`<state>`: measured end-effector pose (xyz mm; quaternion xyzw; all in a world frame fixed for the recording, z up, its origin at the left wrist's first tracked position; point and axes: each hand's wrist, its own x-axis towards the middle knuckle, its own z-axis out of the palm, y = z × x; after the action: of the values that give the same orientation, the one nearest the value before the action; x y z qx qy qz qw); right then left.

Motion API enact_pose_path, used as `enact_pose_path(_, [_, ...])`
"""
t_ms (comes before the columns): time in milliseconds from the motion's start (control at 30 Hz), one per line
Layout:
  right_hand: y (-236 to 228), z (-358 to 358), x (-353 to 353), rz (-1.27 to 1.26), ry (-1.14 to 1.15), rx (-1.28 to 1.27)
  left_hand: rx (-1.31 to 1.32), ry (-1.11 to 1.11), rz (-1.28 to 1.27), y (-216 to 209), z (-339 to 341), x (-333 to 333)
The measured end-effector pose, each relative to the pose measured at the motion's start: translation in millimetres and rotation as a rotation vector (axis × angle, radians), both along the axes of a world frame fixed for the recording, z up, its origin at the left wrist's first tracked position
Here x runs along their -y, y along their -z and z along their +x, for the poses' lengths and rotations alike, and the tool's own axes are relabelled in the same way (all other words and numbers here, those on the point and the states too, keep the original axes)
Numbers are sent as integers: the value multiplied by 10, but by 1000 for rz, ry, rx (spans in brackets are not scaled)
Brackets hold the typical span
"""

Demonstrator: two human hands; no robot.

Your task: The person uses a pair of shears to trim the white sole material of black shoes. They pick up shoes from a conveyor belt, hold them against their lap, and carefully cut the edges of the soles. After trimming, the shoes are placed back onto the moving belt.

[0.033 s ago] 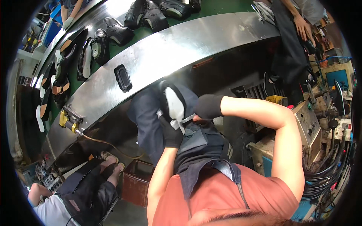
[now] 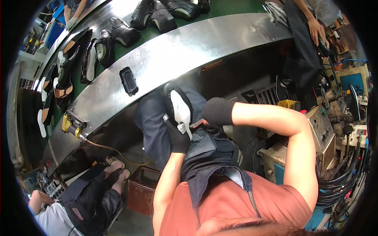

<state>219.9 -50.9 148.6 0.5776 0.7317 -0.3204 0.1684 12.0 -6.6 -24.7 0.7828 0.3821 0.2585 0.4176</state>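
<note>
A black shoe (image 2: 181,105) with a pale white bottom rests sole-up on my lap, its rounded end away from me. My left hand (image 2: 178,137), in a black glove, is closed around the shoe's near end, with one pale fingertip showing at its left edge. At the shoe's right edge is a slim, flat metal tool (image 2: 197,124), whose exact kind I cannot make out. My right hand (image 2: 208,120) is closed on that tool; black cloth covers its wrist and the back of the hand, and most of its fingers are hidden.
Ahead curves a metal-edged bench (image 2: 185,49) bearing a black tray (image 2: 128,81). Several black shoes (image 2: 160,16) stand on its green belt (image 2: 226,8). A yellow air tool (image 2: 71,128) hangs at left. Machinery (image 2: 321,129) stands right; co-workers sit left and stand far right.
My right hand and the metal tool have shifted very slightly along the shoe's right edge. The shoe and my left hand are almost unchanged.
</note>
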Motion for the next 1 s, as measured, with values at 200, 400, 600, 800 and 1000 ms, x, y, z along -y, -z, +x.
enact_pose_path(200, [61, -504, 348, 338, -16, -298, 210, 198, -718, -638, -91, -194])
enact_pose_path(400, [218, -88, 536, 35, 616, -620, 302, 132, -1275, -600, -63, -553])
enact_pose_path(600, [-18, -124, 384, 288, 443, -255, 458, 15, -1307, -105, 108, -356])
enact_pose_path(800, [351, 83, 492, 262, 431, -294, 258, -44, -207, 145, 230, -236])
enact_pose_path(1000, [-431, -326, 404, 188, 169, -111, 155, -34, -288, -464, 180, -240])
